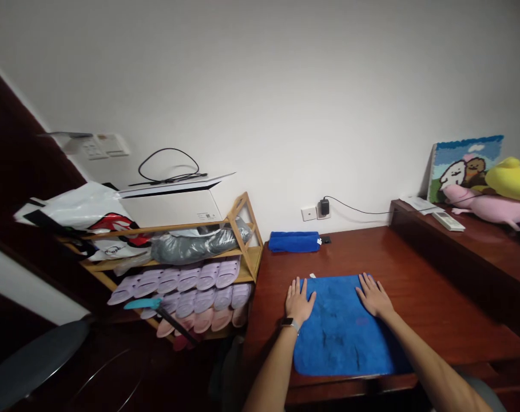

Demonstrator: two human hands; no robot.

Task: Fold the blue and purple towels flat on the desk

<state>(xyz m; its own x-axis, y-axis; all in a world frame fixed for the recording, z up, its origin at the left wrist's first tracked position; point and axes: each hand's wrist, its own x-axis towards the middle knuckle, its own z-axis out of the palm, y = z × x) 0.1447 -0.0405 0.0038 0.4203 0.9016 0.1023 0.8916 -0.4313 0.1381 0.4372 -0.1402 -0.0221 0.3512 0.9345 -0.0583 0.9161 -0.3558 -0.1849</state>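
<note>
A blue cloth (341,332) lies spread flat on the reddish-brown wooden table (431,297), with dark stains on its middle and lower part. Flat on its far left corner rests my left hand (300,300), fingers spread, a watch on the wrist. My right hand (373,294) lies at the far right corner, also flat with fingers apart. Neither hand grips anything. A small white tag (312,276) sticks out from the cloth's far edge, near my left hand.
A folded blue cloth (294,241) lies at the table's back edge by the wall. Behind it, a black charger (324,206) is plugged in. To the right, a raised ledge holds a white remote (448,221) and plush toys (487,206). A wooden rack (246,229) with slippers stands left.
</note>
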